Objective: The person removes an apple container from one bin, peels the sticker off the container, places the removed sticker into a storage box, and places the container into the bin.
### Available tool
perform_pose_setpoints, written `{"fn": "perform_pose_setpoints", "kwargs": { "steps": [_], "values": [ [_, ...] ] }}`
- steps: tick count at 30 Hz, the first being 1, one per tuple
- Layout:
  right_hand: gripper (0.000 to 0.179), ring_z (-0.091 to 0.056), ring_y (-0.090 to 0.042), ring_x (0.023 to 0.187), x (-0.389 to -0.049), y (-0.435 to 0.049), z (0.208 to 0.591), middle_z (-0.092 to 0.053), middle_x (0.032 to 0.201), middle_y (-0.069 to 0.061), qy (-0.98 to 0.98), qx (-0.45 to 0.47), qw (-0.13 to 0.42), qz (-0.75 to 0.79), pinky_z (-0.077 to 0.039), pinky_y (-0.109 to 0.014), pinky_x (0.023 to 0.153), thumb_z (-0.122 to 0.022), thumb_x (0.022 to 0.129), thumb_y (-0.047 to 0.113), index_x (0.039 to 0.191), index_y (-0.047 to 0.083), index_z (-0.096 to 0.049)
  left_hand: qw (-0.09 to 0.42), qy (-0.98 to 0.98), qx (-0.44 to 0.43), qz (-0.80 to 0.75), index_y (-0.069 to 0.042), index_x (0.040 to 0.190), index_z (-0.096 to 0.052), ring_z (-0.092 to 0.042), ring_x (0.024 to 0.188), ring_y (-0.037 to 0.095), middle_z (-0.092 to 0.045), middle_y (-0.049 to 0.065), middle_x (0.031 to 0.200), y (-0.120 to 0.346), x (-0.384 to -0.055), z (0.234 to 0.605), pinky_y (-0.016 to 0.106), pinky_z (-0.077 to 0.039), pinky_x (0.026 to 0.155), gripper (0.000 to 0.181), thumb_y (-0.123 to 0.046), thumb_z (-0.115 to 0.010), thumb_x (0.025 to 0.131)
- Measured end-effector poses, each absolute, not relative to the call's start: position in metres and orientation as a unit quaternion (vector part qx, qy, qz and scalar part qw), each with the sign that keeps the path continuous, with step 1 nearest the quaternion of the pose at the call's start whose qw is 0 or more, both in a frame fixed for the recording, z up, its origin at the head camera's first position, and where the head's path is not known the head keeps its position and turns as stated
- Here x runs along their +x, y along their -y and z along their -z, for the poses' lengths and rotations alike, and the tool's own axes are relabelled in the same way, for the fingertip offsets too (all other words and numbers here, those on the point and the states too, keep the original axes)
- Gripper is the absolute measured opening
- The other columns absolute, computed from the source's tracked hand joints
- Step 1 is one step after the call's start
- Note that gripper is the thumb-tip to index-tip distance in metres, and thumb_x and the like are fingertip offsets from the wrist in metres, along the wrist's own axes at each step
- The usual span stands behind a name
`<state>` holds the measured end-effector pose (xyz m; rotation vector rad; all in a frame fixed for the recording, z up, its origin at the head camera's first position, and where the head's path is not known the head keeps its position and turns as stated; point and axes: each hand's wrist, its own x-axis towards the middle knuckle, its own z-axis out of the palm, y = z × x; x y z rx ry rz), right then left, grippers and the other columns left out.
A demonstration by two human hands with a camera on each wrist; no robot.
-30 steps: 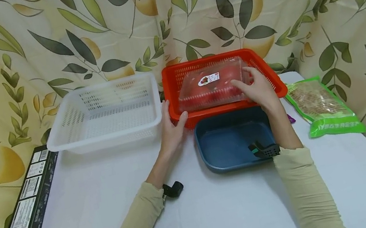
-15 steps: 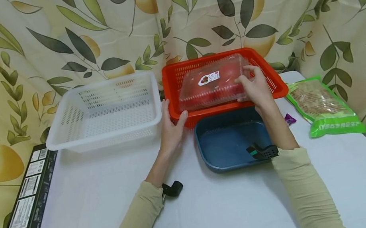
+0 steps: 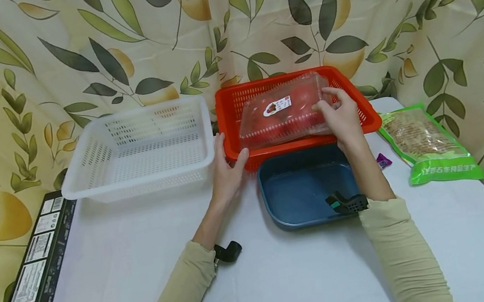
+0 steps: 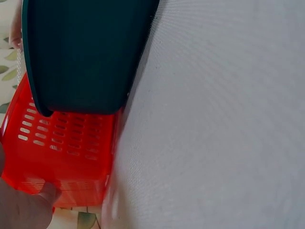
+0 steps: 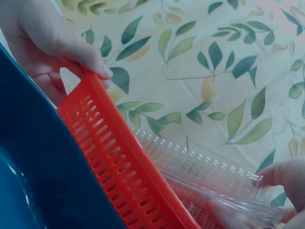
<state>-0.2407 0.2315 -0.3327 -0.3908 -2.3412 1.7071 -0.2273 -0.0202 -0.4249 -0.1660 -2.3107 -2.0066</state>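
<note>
A clear plastic box (image 3: 262, 127) with round red things inside and a white label lies in the red basket (image 3: 280, 150), tilted a little. My right hand (image 3: 343, 117) pinches the box's right end between thumb and fingers. At the basket's front left corner, my left hand (image 3: 226, 176) grips the rim. The right wrist view shows that left hand (image 5: 55, 40) with its thumb over the red rim, and the right hand (image 5: 290, 183) at the end of the clear box (image 5: 205, 167). In the left wrist view, only the thumb side of my left hand (image 4: 26, 207) shows against the basket (image 4: 66, 167).
A blue basin (image 3: 300, 197) stands in front of the red basket, under my right wrist. To the left is a white basket (image 3: 146, 182), with a long black box (image 3: 39, 260) beyond it. A green bag (image 3: 428, 141) and a small purple wrapper (image 3: 383, 161) lie at right.
My right hand has shifted slightly left, and the clear box's left end has moved a little right. The purple wrapper shows more beside my forearm. My left hand stays on the basket.
</note>
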Motion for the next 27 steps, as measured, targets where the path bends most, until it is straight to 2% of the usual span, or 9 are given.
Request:
{"fn": "perform_pose_setpoints", "kwargs": {
  "steps": [5,11,15,23,27],
  "values": [
    [0.050,-0.042,-0.011,0.106,-0.242,-0.230,0.333,-0.048,0.122,0.000,0.770,-0.153,0.125,-0.607,-0.050,-0.037,0.101,-0.061,0.092,0.029,0.141,0.023,-0.051,0.037,0.756,-0.052,0.651,-0.034,0.154,-0.013,-0.037,0.139,0.018,-0.017,-0.018,0.159,0.021,-0.226,0.425,0.033,-0.046,0.103,0.081,-0.039,-0.064,0.091],
    [0.050,-0.039,-0.015,0.122,-0.242,-0.231,0.332,-0.046,0.142,-0.007,0.732,-0.169,0.128,-0.648,-0.045,-0.039,0.106,-0.059,0.093,0.023,0.142,0.021,-0.051,0.035,0.750,-0.058,0.658,-0.033,0.155,-0.013,-0.036,0.140,0.019,-0.016,-0.019,0.159,0.022,-0.226,0.427,0.034,-0.045,0.105,0.080,-0.039,-0.063,0.092],
    [0.051,-0.036,-0.019,0.133,-0.243,-0.233,0.330,-0.040,0.153,-0.003,0.724,-0.156,0.137,-0.658,-0.041,-0.040,0.110,-0.056,0.094,0.022,0.144,0.021,-0.047,0.038,0.747,-0.062,0.661,-0.035,0.154,-0.014,-0.038,0.139,0.019,-0.019,-0.018,0.158,0.022,-0.226,0.426,0.034,-0.047,0.103,0.080,-0.039,-0.063,0.092],
    [0.049,-0.031,-0.017,0.139,-0.242,-0.232,0.325,-0.039,0.154,-0.001,0.686,-0.125,0.185,-0.692,-0.040,-0.035,0.111,-0.053,0.094,0.018,0.143,0.014,-0.047,0.039,0.753,-0.059,0.655,-0.035,0.154,-0.014,-0.038,0.137,0.012,-0.017,-0.020,0.158,0.022,-0.226,0.425,0.031,-0.046,0.103,0.080,-0.039,-0.064,0.091],
    [0.048,-0.031,-0.017,0.140,-0.240,-0.234,0.321,-0.039,0.154,-0.001,0.656,-0.109,0.197,-0.720,-0.038,-0.034,0.113,-0.051,0.095,0.015,0.143,0.013,-0.048,0.041,0.753,-0.061,0.654,-0.033,0.155,-0.013,-0.038,0.137,0.014,-0.020,-0.018,0.158,0.022,-0.226,0.425,0.032,-0.047,0.103,0.082,-0.039,-0.064,0.091]
  ]
}}
